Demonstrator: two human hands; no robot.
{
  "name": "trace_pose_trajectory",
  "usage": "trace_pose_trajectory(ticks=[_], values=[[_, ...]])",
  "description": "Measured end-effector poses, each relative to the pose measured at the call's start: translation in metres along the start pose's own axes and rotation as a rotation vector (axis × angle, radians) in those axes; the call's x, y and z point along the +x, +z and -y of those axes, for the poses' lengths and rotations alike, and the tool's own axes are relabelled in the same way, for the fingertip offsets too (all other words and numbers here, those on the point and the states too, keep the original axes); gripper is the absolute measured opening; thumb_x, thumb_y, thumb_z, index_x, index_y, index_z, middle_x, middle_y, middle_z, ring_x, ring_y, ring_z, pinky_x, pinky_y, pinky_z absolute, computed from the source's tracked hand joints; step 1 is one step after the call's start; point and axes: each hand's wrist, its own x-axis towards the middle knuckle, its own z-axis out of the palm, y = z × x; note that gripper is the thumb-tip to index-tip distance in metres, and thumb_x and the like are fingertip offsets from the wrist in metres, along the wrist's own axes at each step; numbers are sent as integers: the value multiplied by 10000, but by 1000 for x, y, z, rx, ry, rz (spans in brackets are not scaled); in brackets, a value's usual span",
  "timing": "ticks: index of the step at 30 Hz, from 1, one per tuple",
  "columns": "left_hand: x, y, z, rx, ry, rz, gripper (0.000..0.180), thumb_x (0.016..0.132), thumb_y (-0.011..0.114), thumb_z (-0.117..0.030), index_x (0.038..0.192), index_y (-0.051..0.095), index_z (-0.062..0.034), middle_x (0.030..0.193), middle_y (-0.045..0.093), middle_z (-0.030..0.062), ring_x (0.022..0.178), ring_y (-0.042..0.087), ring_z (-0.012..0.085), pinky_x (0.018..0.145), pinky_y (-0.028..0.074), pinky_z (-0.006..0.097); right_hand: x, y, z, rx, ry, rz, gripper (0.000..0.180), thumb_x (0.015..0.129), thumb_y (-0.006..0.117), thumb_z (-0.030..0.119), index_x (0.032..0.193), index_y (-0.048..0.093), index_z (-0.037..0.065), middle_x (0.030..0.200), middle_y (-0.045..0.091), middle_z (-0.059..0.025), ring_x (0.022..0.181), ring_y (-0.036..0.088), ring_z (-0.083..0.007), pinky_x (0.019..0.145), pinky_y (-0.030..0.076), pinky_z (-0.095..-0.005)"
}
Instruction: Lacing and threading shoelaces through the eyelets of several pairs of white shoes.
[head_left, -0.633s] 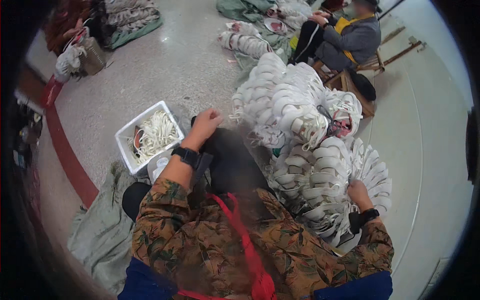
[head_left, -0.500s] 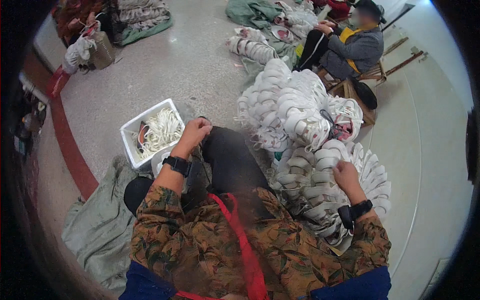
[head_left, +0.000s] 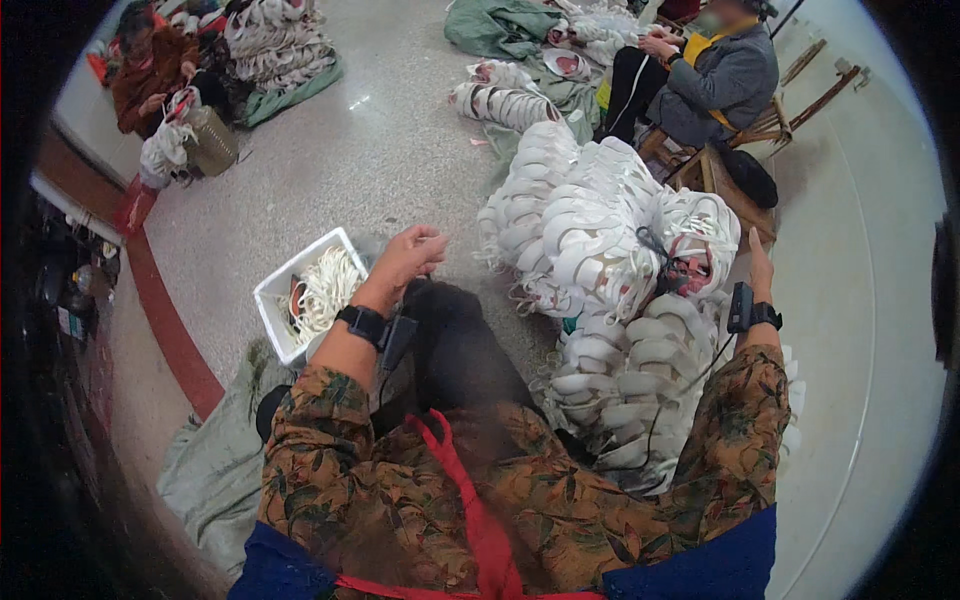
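My left hand (head_left: pixel 410 258) is over my dark-clothed knee, beside a white foam box (head_left: pixel 270 310) of cream-white cords (head_left: pixel 328 290). Its fingers are loosely bent and a little apart, with nothing visible in them. On the right my right hand (head_left: pixel 760 268) is raised with its fingers stretched out, seen edge-on and holding nothing visible. It is just right of a large pile of white curved pieces (head_left: pixel 590 225), nested in rows with loose cords hanging from them. A dark tie and some red show at the bundle's end (head_left: pixel 692 262). More such pieces (head_left: pixel 645 375) lie nearer me.
A person in a grey jacket (head_left: pixel 715 95) sits at the far right by a wooden chair (head_left: pixel 725 190). Another person (head_left: pixel 150 75) is at the far left near a tan container (head_left: pixel 212 145). Grey-green cloth (head_left: pixel 215 470) lies at my left; more white pieces (head_left: pixel 505 105) lie on the floor ahead.
My right hand has lifted off the near white pieces, moving up and right, its fingers straightening. My left hand has shifted slightly up and right, its fingers loosening. The view has moved.
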Motion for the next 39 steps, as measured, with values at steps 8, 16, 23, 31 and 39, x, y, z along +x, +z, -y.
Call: trace_pose_trajectory(ticks=[8, 16, 23, 31, 39], values=[[149, 103, -3, 233, 39, -32, 533, 762, 676, -418, 1083, 585, -2, 946, 611, 101, 816, 587, 147, 650, 469, 270, 14, 80, -47, 638, 178, 478, 522, 828, 594, 402, 1095, 583, -47, 1042, 617, -134, 922, 566, -204, 798, 440, -339], [189, 191, 28, -347, -155, 483, 568, 780, 676, -174, 1269, 443, -5, 1162, 571, 104, 992, 582, 198, 866, 469, 320, 41, 100, -72, 407, 90, 504, 478, 831, 588, 374, 1088, 583, -30, 1035, 617, -124, 911, 565, -198, 787, 442, -339], [171, 192, -16, -183, 102, 517, 591, 693, 712, -7, 1240, 493, -55, 1137, 572, 41, 1022, 548, 143, 889, 443, 287, 38, 112, -83, 214, -2, 541, 440, 834, 583, 349, 1081, 583, -15, 1030, 616, -116, 901, 564, -193, 778, 443, -338], [133, 183, -32, 311, 429, 292, 480, 696, 719, -48, 1144, 549, -38, 1073, 601, 78, 997, 551, 168, 901, 421, 301, 27, 115, -132, -21, -62, 564, 397, 838, 577, 321, 1074, 583, 2, 1023, 616, -106, 890, 564, -187, 767, 445, -338], [190, 117, 105, 365, 253, -261, 614, 646, 771, -247, 1108, 511, 64, 1085, 581, 191, 1014, 567, 280, 879, 447, 356, -14, 181, -127, 226, -359, 492, 323, 853, 552, 356, 941, 610, 51, 897, 622, -43, 739, 567, -103, 594, 472, -262]])
